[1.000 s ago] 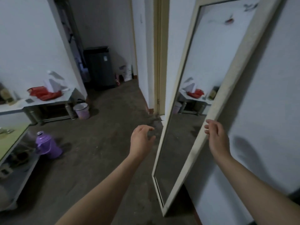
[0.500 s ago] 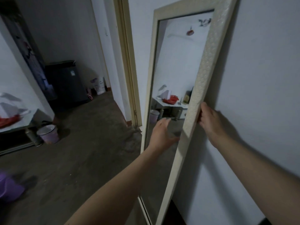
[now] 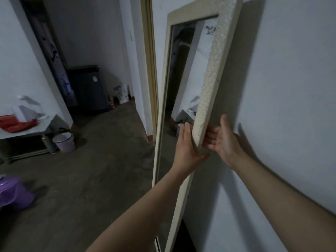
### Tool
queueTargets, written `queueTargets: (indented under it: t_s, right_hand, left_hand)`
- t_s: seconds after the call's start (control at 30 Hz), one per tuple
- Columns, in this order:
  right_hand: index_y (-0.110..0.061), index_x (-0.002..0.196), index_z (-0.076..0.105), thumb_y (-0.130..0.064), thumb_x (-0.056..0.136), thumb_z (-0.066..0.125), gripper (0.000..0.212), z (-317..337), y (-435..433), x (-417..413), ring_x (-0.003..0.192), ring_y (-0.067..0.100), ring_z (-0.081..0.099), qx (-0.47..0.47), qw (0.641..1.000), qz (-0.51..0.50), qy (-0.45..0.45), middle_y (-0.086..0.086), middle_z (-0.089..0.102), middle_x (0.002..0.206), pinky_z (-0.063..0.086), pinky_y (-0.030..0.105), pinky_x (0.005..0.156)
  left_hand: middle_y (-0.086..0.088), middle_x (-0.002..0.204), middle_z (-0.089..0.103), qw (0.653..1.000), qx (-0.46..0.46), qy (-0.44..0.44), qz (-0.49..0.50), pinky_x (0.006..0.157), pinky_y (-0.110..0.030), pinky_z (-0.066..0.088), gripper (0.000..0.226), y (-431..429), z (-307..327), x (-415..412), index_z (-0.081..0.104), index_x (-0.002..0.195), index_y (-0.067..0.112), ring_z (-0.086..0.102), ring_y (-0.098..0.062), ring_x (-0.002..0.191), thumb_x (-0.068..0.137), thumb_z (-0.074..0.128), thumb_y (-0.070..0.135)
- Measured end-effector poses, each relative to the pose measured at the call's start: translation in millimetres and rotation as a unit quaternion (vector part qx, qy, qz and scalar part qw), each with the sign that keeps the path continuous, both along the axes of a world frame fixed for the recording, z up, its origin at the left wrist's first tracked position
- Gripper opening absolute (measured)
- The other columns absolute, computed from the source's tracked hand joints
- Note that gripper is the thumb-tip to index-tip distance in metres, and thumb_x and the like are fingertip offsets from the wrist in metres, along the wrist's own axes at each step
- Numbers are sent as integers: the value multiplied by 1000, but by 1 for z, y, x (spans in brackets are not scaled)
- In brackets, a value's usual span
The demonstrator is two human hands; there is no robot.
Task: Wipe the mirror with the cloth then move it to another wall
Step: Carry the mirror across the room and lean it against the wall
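A tall mirror (image 3: pixel 211 73) in a cream, textured frame leans against the white wall on the right, its glass facing left. My left hand (image 3: pixel 187 148) wraps the front of the frame's right edge at mid height. Behind that same edge, my right hand (image 3: pixel 223 140) presses its fingers on the frame's back, thumb up. Both hands clasp the frame at nearly the same spot. No cloth is in view.
A doorway with a cream jamb (image 3: pixel 151 70) stands just left of the mirror. A dark cabinet (image 3: pixel 89 88) is at the far end of the passage. A low white table (image 3: pixel 27 128), a small bucket (image 3: pixel 64 141) and a purple jug (image 3: pixel 12 193) sit at left on the concrete floor.
My left hand reached from open air onto the mirror's right frame edge beside my right hand. My view came closer and turned toward the mirror, which now stands steeper.
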State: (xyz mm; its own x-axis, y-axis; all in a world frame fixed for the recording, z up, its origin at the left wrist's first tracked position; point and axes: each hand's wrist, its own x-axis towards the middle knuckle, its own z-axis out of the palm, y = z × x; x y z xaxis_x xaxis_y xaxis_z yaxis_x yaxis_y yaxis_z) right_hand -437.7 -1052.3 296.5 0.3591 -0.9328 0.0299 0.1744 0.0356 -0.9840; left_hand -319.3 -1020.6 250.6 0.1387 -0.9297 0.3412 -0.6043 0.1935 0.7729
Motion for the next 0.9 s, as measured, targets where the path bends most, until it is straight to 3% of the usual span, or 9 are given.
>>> queueTargets:
  t_s: [0.13,0.27,0.33,0.4,0.5,0.6,0.7,0.9]
  right_hand:
    - [-20,107,68,-72,80,17,77,10,-2,17,105,17,66,-23,996,49,65,5,72,110,46,38,98]
    - [-30,87,72,-56,96,6,71,15,-4,41,92,1,68,-67,989,75,107,-12,75,91,43,31,95]
    - [-30,99,69,-55,96,6,69,14,-5,54,102,3,64,-80,987,82,116,-10,72,103,41,32,99]
    - [-28,110,66,-56,95,8,66,11,-7,66,113,11,59,-82,987,77,116,-4,66,119,37,37,105]
    - [-36,106,62,-57,94,11,56,1,-12,90,126,17,50,-81,983,92,137,-2,57,134,30,40,111]
    - [-37,109,57,-54,96,13,48,-9,-18,109,131,18,44,-81,981,99,147,-6,53,134,27,42,114]
    - [-33,126,51,-53,97,14,51,-16,-29,133,134,18,40,-79,979,105,157,-13,50,125,25,40,113]
    - [-28,145,34,-55,96,22,57,-30,-51,175,139,19,33,-52,979,79,182,-4,35,152,25,42,115]
  left_hand:
    - [9,155,23,997,-53,34,54,118,-29,23,96,7,-1,13,15,151,18,17,-14,148,73,70,7]
    - [3,149,40,990,-44,96,88,111,-40,40,93,15,-4,41,19,149,30,36,-13,140,70,56,-2]
    - [-1,143,47,988,-42,107,99,104,-41,47,88,21,-5,56,22,148,28,46,-17,132,75,58,-4]
    - [-1,134,54,987,-48,118,96,93,-30,54,82,26,-6,71,27,146,24,55,-14,121,77,62,-4]
    - [1,116,61,986,-53,127,90,79,-18,55,72,32,-1,99,39,140,19,61,-9,104,77,65,-3]
    - [4,108,61,987,-47,142,65,80,-21,55,64,38,9,123,48,131,18,61,-7,103,73,61,-8]
    - [8,96,60,986,-51,149,57,71,-19,53,53,40,17,154,54,119,12,63,-8,92,72,56,-14]
    - [6,84,62,973,-67,181,125,62,-15,46,22,40,13,214,60,102,12,58,-8,79,84,65,1]
